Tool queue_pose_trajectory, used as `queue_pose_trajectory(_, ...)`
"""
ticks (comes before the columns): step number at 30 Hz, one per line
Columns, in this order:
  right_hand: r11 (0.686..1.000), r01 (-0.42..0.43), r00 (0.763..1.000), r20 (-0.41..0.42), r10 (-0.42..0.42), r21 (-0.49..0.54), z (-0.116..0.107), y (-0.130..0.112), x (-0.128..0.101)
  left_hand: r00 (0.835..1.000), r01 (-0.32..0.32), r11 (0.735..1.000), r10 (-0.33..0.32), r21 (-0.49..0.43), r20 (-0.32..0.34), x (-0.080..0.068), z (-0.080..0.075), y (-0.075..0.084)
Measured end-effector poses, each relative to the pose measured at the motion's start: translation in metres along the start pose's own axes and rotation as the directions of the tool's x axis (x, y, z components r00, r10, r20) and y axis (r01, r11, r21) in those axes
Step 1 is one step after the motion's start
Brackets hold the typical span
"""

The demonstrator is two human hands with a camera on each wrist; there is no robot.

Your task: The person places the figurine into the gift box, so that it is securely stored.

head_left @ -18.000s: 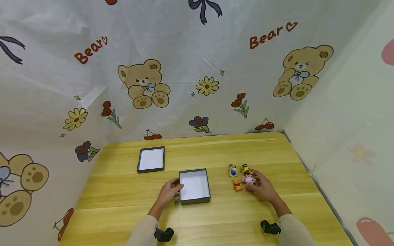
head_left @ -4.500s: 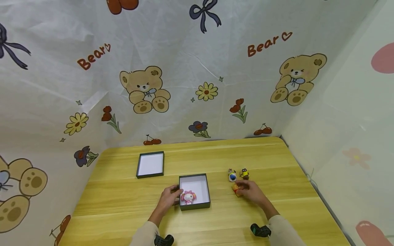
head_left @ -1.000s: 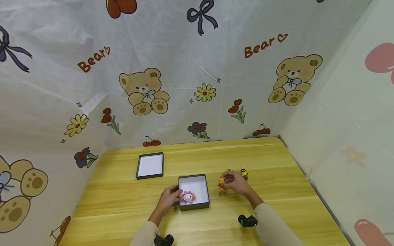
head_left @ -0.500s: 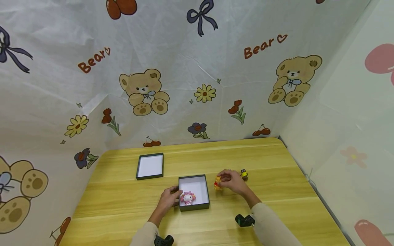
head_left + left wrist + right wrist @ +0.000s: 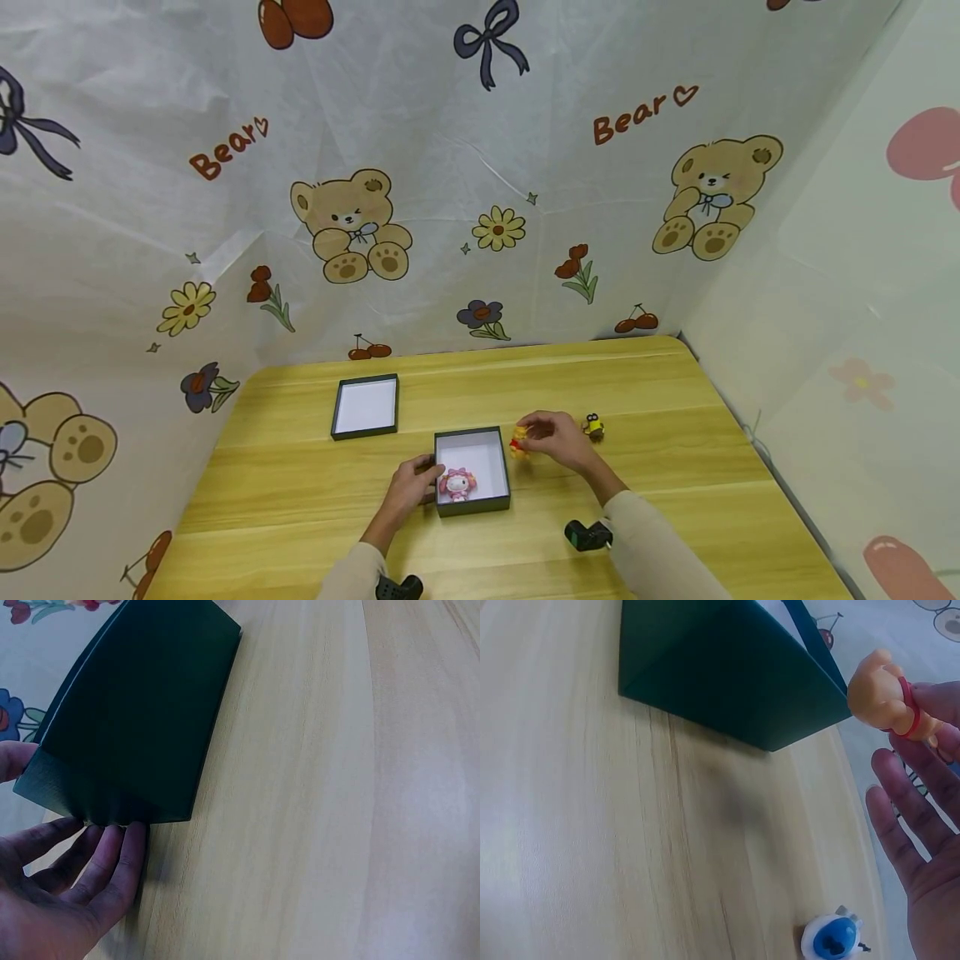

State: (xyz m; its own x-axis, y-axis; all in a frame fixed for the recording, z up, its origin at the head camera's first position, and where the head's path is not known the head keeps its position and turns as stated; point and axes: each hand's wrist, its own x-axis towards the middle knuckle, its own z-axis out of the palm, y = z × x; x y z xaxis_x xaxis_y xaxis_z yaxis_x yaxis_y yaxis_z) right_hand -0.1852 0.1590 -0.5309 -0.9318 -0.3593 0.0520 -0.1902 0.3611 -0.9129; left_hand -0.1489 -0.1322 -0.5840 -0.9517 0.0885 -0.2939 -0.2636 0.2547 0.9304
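My right hand [image 5: 558,443] pinches a small yellow-orange bear figurine [image 5: 517,444] with a red band, between thumb and forefinger, its other fingers spread. In the right wrist view the figurine [image 5: 876,694] hangs above the table, close to the right side of a dark green box [image 5: 474,505]. The left hand [image 5: 408,490] grips the box's left wall, thumb over the rim; its fingertips press the outside of the green wall [image 5: 135,727] in the left wrist view. Inside the white-lined box, a pink-eared figurine [image 5: 457,483] lies near the front left corner.
A matching shallow lid [image 5: 366,406] lies, white inside up, at the back left of the wooden table [image 5: 300,500]. A yellow-and-brown figurine [image 5: 593,428] stands right of the right hand. A white-and-blue figurine [image 5: 831,937], hidden in the head view, shows in the right wrist view.
Earlier the pink figurine went from the table into the box. The right hand has since picked up the bear figurine and carried it left to the box's side. The left hand stays put.
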Motion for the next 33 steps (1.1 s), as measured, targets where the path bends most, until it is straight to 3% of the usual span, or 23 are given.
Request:
queue_pose_trajectory(5,0.999,0.048,0.999,0.010,-0.049,0.014,0.004,0.008,0.005,1.000,-0.001,1.000,0.001,-0.005,0.003,-0.002,0.000,0.002)
queue_pose_trajectory(19,0.998,0.058,0.998,0.029,-0.058,0.014,0.016,0.003,0.010,1.000,-0.007,1.000,0.007,0.006,-0.008,-0.002,0.000,0.001)
queue_pose_trajectory(29,0.996,0.087,0.992,0.089,-0.088,0.014,0.018,-0.031,0.005,1.000,-0.010,1.000,0.010,-0.001,0.003,-0.003,0.000,0.001)
queue_pose_trajectory(33,0.995,0.100,0.991,0.088,-0.100,0.009,0.023,-0.023,0.008,1.000,-0.008,1.000,0.008,-0.017,0.006,-0.003,0.001,0.001)
